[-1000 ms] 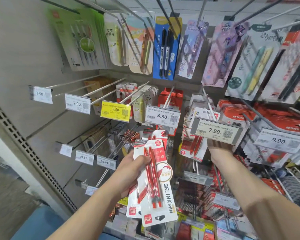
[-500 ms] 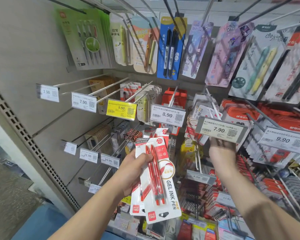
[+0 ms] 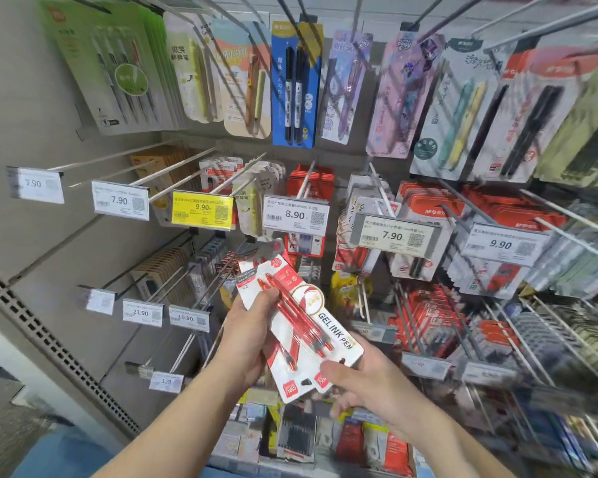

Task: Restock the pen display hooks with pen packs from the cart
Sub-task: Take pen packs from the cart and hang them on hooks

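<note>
- While my left hand (image 3: 247, 339) grips the red pen packs (image 3: 299, 326) at lower centre of the frame, they tilt leftward.
- My right hand (image 3: 366, 381) pinches their bottom edge.
- Hooks (image 3: 221, 181) above.

A grey display wall (image 3: 32, 108) carries rows of metal hooks (image 3: 173, 165) with price tags (image 3: 120, 201) at their tips. Along the top edge hang large pen packs, a blue pack (image 3: 292, 88) near the middle. On the middle row sit red packs (image 3: 428, 210) toward the right edge; the two leftmost hooks look bare. A yellow tag (image 3: 202, 211) marks one hook.
</note>
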`<state>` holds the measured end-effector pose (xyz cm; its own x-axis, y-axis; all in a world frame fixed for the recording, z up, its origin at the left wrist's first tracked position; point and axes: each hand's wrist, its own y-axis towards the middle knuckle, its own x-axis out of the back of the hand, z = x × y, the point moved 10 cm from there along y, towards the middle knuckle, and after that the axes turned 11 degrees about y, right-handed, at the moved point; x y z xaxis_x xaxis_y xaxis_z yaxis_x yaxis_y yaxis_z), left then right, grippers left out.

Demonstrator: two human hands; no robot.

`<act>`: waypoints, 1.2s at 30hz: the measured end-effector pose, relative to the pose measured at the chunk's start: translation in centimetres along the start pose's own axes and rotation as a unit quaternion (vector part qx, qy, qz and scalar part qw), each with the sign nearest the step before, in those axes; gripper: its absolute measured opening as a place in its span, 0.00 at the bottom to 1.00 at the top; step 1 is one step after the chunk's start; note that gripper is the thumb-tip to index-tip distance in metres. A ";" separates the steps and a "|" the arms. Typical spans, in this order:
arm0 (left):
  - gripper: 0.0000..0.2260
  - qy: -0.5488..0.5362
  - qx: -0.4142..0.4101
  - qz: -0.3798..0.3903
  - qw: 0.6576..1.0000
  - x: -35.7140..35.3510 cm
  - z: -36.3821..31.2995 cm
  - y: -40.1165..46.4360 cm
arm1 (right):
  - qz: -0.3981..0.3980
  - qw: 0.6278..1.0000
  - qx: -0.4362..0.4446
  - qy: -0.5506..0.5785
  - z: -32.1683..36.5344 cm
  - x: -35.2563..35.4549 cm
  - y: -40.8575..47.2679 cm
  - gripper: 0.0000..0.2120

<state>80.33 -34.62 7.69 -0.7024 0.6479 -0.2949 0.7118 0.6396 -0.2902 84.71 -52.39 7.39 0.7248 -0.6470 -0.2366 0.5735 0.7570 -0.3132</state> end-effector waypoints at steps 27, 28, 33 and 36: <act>0.27 -0.079 0.053 0.093 0.991 1.9 1.5 1.2 | -0.009 0.981 -0.004 0.196 3.2 3.7 1.4 0.19; 0.33 -0.079 0.055 0.086 0.992 2.5 1.3 1.4 | 0.002 0.983 -0.008 0.182 3.5 3.9 1.4 0.18; 0.30 -0.050 0.108 0.152 0.981 2.2 0.4 1.1 | 0.078 0.988 -0.022 0.131 4.3 4.7 1.9 0.19; 0.34 0.016 0.143 0.216 0.966 1.2 0.7 0.2 | 0.097 0.988 -0.042 0.115 4.3 5.2 2.2 0.18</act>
<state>79.68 -34.01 6.64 -0.3356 0.8439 -0.4186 0.9064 0.1682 -0.3876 91.37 -53.72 9.42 0.7068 -0.5007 -0.4997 0.3907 0.8652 -0.3142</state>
